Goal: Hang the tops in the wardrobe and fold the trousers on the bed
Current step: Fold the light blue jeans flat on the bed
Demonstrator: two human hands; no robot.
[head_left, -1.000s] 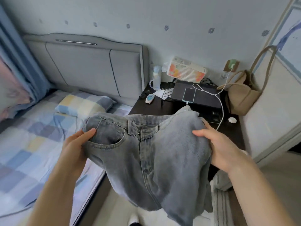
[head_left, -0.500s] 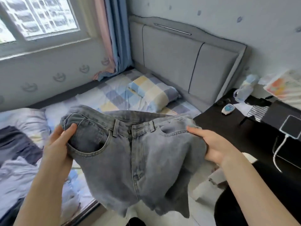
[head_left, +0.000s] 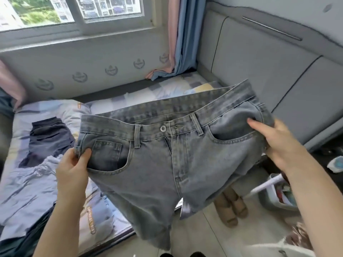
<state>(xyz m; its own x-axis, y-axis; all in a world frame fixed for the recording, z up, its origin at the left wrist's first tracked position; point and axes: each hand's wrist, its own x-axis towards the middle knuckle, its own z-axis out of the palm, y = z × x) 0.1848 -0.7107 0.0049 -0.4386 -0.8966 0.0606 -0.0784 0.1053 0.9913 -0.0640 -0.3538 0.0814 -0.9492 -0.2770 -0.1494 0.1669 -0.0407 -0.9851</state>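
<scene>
I'm holding the grey jeans (head_left: 167,160) up by the waistband, hanging over the edge of the bed (head_left: 115,106). My left hand (head_left: 72,169) is pinching the left hip, right hand (head_left: 278,145) is gripping the other side. Dark clothes (head_left: 48,138) are lying on the bed behind.

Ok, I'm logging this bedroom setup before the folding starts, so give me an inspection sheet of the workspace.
Surface: bed with patterned sheet, partly covered.
Job's things: grey jeans held up by the waistband, unfolded, legs hanging.
Clutter: dark garment and pale garment lying on the bed; slippers on the floor.
Grippers: left hand and right hand each grip a waistband side.
Cables: nothing seen.
Surroundings: window, curtain, headboard.
</scene>
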